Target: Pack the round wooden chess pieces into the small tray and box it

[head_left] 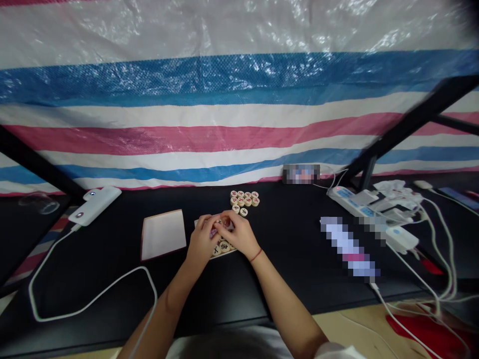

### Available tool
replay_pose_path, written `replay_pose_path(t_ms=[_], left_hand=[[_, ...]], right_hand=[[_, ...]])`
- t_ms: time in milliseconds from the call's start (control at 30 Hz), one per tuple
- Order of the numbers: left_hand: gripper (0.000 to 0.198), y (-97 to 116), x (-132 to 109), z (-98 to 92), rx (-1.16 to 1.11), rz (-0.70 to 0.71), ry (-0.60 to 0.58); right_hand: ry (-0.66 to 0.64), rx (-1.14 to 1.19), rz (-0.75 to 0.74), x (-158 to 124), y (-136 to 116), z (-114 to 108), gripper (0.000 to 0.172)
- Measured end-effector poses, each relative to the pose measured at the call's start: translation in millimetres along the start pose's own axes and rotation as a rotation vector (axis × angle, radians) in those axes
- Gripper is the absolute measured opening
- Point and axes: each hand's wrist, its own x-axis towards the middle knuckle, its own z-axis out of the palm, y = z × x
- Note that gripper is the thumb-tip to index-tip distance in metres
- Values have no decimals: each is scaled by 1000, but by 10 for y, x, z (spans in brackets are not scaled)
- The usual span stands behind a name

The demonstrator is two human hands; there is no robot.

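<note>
My left hand (202, 236) and my right hand (240, 231) meet over a shallow box (197, 223) that holds round Chinese chess pieces (224, 246). Curled fingers of both hands close on a Chinese chess piece (219, 222) that shows between the fingertips; the hands partly cover it. The rest of the box's contents is mostly hidden under them. Just beyond my right hand, several more cream pieces (241, 201) with red and black characters stand grouped on the black table (209, 299).
An open box lid (164, 233) lies left of my hands. Farther left is a white device (95, 205) with a long cable (93, 296). At right are a blurred phone (348, 247), a power strip (352, 200) and tangled cables. A striped plastic sheet (198, 139) hangs behind.
</note>
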Motion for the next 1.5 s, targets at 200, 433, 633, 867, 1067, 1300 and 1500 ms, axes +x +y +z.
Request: replay_pose_path(t_ms=[200,433,633,867,1067,1300,1500], left_hand=[[35,-8,-20,30,39,47,-31],[33,19,-19,9,91,75,-113],[23,36,15,-42,155,75,-159],[23,18,25,-58,164,76,-194],[21,16,17,-41,163,87,-188],[22,10,23,-49,160,89,-179],[23,8,39,-81,167,95,-194]], right_hand=[[-30,70,32,24,64,-73,16],[261,-248,204,70,469,-337,21],[150,-299,236,40,625,-306,19],[174,-325,223,55,659,-271,15],[188,-319,188,63,709,-258,14],[201,-353,168,72,743,-168,29],[223,-314,164,67,709,-213,26]])
